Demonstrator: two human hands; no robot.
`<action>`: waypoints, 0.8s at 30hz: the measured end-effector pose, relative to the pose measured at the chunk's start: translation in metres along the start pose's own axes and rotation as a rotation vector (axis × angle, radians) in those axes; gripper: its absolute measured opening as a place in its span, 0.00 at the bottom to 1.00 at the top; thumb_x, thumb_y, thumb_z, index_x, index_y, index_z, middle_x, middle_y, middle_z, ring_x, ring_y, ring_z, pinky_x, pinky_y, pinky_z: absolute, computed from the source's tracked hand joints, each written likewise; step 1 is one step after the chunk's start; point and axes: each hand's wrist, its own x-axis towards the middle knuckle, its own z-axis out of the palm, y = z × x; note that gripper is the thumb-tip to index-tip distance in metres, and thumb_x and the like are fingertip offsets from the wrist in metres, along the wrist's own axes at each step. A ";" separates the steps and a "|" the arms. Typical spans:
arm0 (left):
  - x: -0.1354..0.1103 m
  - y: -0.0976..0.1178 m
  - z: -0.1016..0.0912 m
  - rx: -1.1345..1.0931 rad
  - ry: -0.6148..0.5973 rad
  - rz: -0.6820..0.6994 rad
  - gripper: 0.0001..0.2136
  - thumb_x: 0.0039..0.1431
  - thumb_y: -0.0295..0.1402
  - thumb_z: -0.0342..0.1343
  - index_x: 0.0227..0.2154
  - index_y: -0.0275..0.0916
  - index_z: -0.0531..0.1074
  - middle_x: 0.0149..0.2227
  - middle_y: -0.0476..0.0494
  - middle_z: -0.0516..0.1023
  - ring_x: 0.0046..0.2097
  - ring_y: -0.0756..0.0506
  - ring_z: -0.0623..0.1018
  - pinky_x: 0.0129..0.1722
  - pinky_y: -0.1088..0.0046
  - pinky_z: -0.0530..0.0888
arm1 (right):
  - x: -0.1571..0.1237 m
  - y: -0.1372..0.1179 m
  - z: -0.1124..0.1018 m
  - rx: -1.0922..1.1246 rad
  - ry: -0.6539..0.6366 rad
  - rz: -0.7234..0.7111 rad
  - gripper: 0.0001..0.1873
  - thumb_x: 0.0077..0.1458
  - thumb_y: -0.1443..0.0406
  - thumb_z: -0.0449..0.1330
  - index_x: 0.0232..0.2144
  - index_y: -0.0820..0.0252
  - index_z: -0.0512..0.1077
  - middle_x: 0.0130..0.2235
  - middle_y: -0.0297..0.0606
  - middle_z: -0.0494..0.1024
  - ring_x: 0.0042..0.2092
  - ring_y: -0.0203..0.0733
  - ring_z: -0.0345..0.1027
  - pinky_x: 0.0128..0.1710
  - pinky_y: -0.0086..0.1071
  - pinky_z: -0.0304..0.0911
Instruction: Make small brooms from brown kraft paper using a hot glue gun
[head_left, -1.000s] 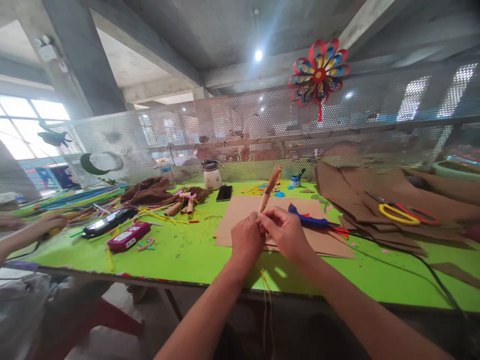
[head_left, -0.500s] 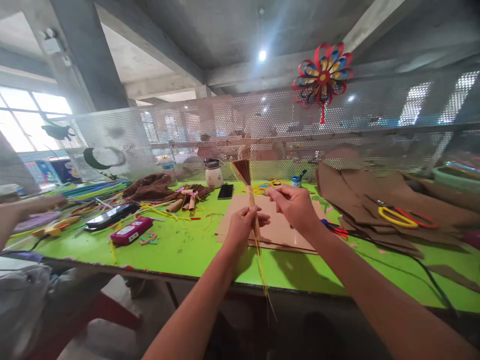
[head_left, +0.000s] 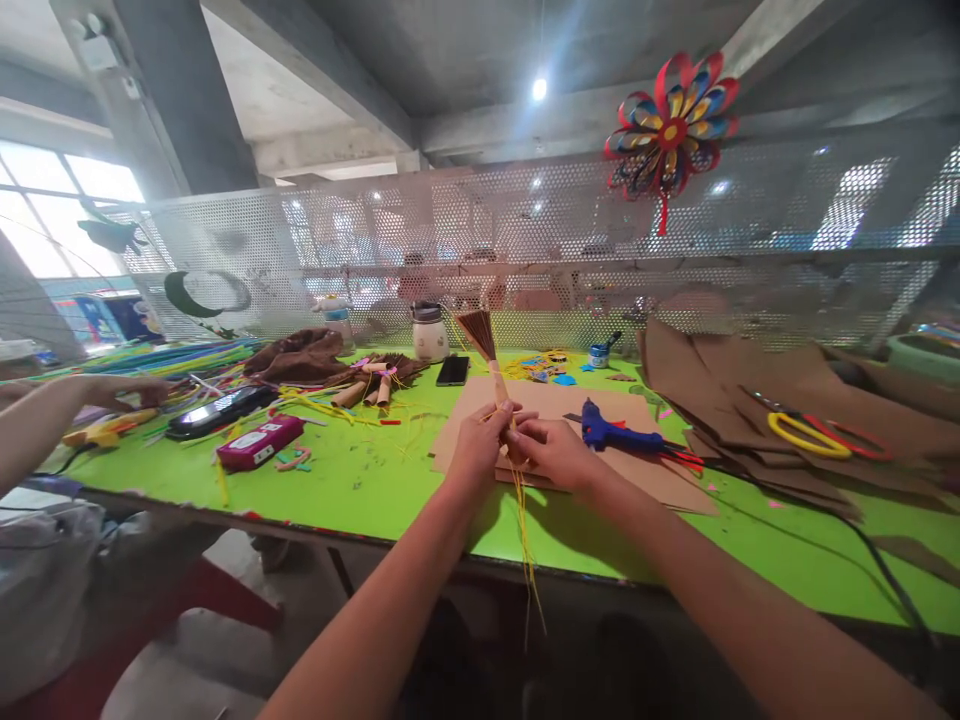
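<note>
- Our left hand (head_left: 480,445) was closed around the stem of a small brush (head_left: 481,335), which stood nearly upright above the table's near edge with its brown fan on top.
- Our right hand (head_left: 551,455) touched the left, its fingertips pinched on the same stem just below; yellow strands (head_left: 525,545) hung from there past the table edge.
- A blue glue gun (head_left: 611,435) lay just beside the right hand on a cardboard sheet (head_left: 667,485), its black cable (head_left: 862,545) running off to the right.
- Yellow scissors (head_left: 806,432) rested on a spread of brown sheets (head_left: 735,375), well apart to the right.
- Behind the brush lay a dark phone (head_left: 453,370), with a white jar (head_left: 429,335) and a small blue pot (head_left: 598,355) further back.
- To the left lay a pink box (head_left: 259,445), a second phone (head_left: 217,412) and loose coloured strips; a co-worker's hand (head_left: 127,392) rested among them.
- Nothing stood between our hands and the brush.
- The table (head_left: 360,495) was bright green and littered with scraps.
- A perforated screen (head_left: 487,230) closed its far side, with a paper pinwheel (head_left: 671,125) hung on it, under concrete beams and a ceiling lamp.
</note>
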 end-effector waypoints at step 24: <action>-0.005 0.004 0.000 -0.047 0.021 -0.119 0.10 0.52 0.36 0.58 0.34 0.35 0.72 0.33 0.36 0.82 0.24 0.46 0.78 0.23 0.71 0.73 | -0.007 0.004 0.002 0.483 -0.195 0.225 0.18 0.49 0.53 0.65 0.28 0.62 0.72 0.25 0.36 0.76 0.24 0.33 0.68 0.28 0.28 0.65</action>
